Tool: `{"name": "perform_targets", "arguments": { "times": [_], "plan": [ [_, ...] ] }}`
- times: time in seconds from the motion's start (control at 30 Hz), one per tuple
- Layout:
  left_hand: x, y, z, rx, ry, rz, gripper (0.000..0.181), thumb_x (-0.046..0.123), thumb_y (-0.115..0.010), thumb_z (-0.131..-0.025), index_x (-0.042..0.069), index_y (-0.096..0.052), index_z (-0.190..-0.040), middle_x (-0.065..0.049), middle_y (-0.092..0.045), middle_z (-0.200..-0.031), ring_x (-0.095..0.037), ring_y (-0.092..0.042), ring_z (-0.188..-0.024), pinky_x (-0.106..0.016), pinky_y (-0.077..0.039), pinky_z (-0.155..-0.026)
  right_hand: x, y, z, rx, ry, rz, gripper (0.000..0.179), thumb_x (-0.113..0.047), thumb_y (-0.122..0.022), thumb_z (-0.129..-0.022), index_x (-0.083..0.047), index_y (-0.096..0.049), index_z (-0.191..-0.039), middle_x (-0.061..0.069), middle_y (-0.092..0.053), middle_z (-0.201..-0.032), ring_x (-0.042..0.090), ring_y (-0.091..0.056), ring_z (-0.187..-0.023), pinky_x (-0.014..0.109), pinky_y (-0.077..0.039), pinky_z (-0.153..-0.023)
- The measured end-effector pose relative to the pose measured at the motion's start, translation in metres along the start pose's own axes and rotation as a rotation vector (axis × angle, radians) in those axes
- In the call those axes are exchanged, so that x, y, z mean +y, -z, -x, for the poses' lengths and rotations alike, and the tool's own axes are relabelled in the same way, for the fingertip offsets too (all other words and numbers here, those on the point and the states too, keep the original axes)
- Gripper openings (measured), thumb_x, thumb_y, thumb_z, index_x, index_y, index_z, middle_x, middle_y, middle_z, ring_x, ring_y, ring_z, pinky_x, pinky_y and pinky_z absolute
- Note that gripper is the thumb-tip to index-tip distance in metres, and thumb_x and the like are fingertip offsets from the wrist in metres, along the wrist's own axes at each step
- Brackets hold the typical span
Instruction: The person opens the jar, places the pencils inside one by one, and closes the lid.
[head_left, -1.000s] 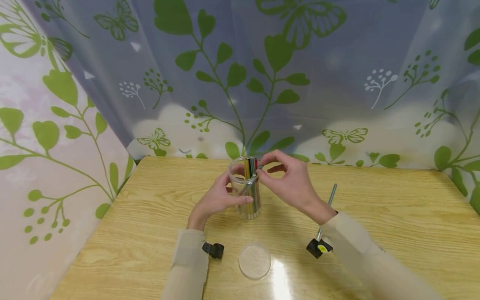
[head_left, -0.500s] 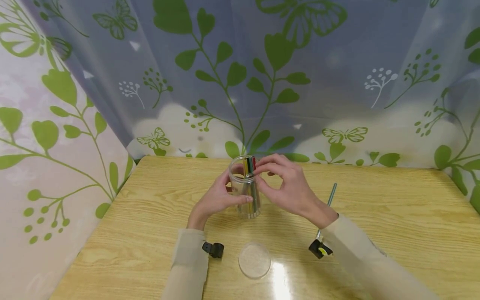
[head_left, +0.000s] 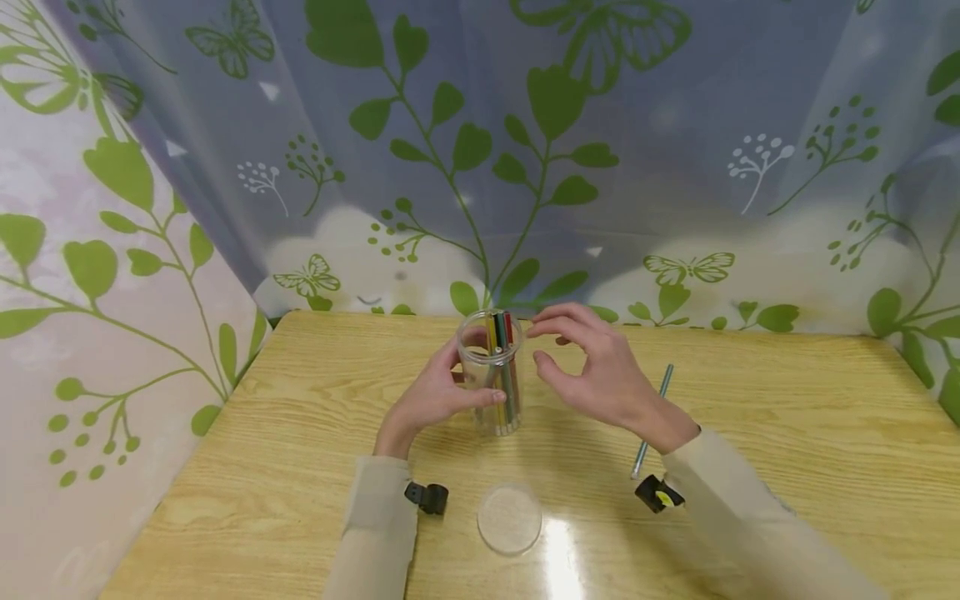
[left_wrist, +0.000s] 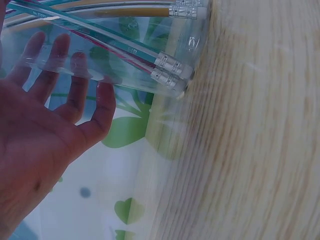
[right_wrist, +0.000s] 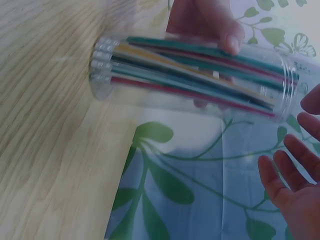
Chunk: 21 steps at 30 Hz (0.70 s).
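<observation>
A clear plastic jar [head_left: 480, 375] stands upright on the table, uncapped, holding several coloured pencils [right_wrist: 190, 75] with their eraser ends at the bottom. My left hand [head_left: 438, 398] grips the jar from the left, thumb across its front and fingers behind it. The left wrist view shows those fingers against the jar wall [left_wrist: 115, 75]. Just right of the jar's rim, my right hand [head_left: 596, 367] holds nothing, its fingers spread apart from the thumb. Behind the right forearm, a single blue-green pencil [head_left: 665, 383] lies on the table.
A round clear lid [head_left: 510, 520] lies flat in front of the jar. The wooden table [head_left: 285, 467] ends at the back against a patterned curtain [head_left: 420, 167]. Black wrist cameras [head_left: 427, 498] sit on both sleeves.
My right hand has let go of a pencil, now inside the jar, and has drawn back to the right with its fingers opening. The left hand keeps its grip.
</observation>
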<state>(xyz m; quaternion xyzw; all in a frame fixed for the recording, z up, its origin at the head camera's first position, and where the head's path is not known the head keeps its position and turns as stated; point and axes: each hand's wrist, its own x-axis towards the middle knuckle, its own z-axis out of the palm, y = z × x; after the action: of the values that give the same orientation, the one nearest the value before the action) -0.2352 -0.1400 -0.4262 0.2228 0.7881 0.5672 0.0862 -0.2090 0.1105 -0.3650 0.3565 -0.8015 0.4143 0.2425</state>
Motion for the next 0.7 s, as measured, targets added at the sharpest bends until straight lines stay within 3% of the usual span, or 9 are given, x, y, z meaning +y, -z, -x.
{"name": "perform_targets", "arguments": {
  "times": [0.23, 0.4, 0.6, 0.7],
  "plan": [
    [0.001, -0.001, 0.001, 0.004, 0.007, 0.005, 0.084, 0.024, -0.086, -0.082, 0.032, -0.041, -0.152, -0.003, -0.049, -0.148, -0.027, -0.051, -0.13, -0.048, -0.05, -0.102, 0.015, 0.015, 0.015, 0.012, -0.114, 0.035, 0.025, -0.003, -0.072, -0.086, -0.008, -0.073, -0.11, 0.009, -0.07, -0.118, 0.022, -0.066, -0.109, 0.037, -0.06, -0.081],
    [0.002, -0.001, 0.002, 0.003, 0.025, 0.007, 0.084, 0.021, -0.086, -0.082, 0.032, -0.041, -0.152, -0.001, -0.049, -0.148, -0.027, -0.051, -0.13, -0.048, -0.051, -0.101, 0.03, 0.027, 0.03, -0.002, -0.244, 0.091, 0.024, -0.006, -0.071, -0.09, -0.01, -0.072, -0.113, 0.006, -0.071, -0.117, 0.022, -0.066, -0.109, 0.031, -0.06, -0.078],
    [0.001, 0.0, 0.001, 0.0, 0.022, 0.005, 0.084, 0.022, -0.086, -0.082, 0.031, -0.041, -0.152, -0.003, -0.049, -0.148, -0.028, -0.051, -0.129, -0.047, -0.051, -0.1, 0.046, 0.041, 0.046, -0.028, -0.426, 0.12, 0.026, -0.014, -0.067, -0.096, -0.008, -0.069, -0.122, 0.012, -0.07, -0.121, 0.028, -0.063, -0.11, 0.019, -0.056, -0.075],
    [0.001, 0.0, 0.001, 0.001, 0.027, 0.007, 0.084, 0.023, -0.087, -0.081, 0.032, -0.041, -0.151, -0.002, -0.049, -0.147, -0.027, -0.051, -0.129, -0.047, -0.051, -0.1, 0.053, 0.048, 0.052, -0.044, -0.506, 0.15, 0.029, -0.019, -0.066, -0.098, -0.007, -0.068, -0.124, 0.014, -0.068, -0.122, 0.031, -0.063, -0.11, 0.019, -0.055, -0.074]
  ]
}}
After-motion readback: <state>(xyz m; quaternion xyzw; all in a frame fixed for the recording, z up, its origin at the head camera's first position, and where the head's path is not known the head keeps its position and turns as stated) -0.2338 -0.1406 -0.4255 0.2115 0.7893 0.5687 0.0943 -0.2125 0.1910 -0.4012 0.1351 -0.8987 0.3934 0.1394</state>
